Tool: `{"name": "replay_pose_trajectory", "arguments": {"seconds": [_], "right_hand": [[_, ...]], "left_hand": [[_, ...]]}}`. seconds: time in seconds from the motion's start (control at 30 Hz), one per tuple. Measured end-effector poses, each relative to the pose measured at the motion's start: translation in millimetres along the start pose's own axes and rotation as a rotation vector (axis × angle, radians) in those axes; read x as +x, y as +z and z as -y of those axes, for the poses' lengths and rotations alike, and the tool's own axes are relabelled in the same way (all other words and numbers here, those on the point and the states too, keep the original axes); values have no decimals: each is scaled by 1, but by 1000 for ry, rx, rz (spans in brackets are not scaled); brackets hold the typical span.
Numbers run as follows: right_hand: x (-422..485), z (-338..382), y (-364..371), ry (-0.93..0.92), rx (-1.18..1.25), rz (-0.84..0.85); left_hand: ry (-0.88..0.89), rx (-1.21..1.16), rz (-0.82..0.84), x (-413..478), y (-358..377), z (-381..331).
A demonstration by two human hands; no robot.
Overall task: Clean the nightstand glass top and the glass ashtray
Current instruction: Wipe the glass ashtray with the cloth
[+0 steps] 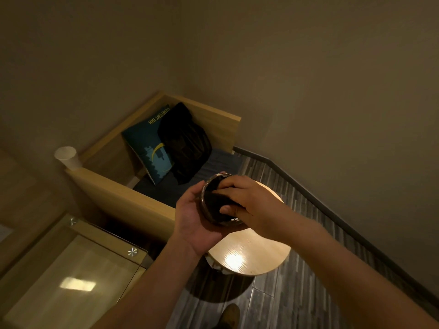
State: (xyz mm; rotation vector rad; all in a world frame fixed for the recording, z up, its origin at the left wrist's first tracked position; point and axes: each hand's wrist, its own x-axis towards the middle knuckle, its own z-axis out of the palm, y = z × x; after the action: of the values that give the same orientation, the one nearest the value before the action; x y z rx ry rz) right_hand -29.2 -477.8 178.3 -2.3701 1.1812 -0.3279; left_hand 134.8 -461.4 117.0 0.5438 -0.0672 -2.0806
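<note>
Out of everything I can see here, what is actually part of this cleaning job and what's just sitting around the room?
Part of the job:
- glass ashtray, held in the left hand
- dark cloth, pressed into it by the right hand
- nightstand glass top, lower left

Just lying about:
- paper cup on the wooden ledge
- blue cushion
- black bag
- round wooden table

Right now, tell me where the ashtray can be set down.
The round wooden table beneath both hands is bare. So is the nightstand glass top, between its metal studs. The bench is crowded by a cushion and black garment.
</note>
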Motion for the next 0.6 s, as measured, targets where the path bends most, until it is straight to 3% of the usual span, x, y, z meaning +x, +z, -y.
{"name": "replay_pose_trajectory", "arguments": {"seconds": [0.07,0.2,0.3,0.6], "right_hand": [[0,-1,-4,-5,-59,10],[-1,13,5,114,-97,-156],[2,23,15,263,-58,-257],[16,33,35,655,194,-344]], "left_hand": [[19,24,-7,2,3,2],[74,-25,-115,10,5,15],[133,21,-187,15,4,25],[367,226,-239,17,1,40]]}}
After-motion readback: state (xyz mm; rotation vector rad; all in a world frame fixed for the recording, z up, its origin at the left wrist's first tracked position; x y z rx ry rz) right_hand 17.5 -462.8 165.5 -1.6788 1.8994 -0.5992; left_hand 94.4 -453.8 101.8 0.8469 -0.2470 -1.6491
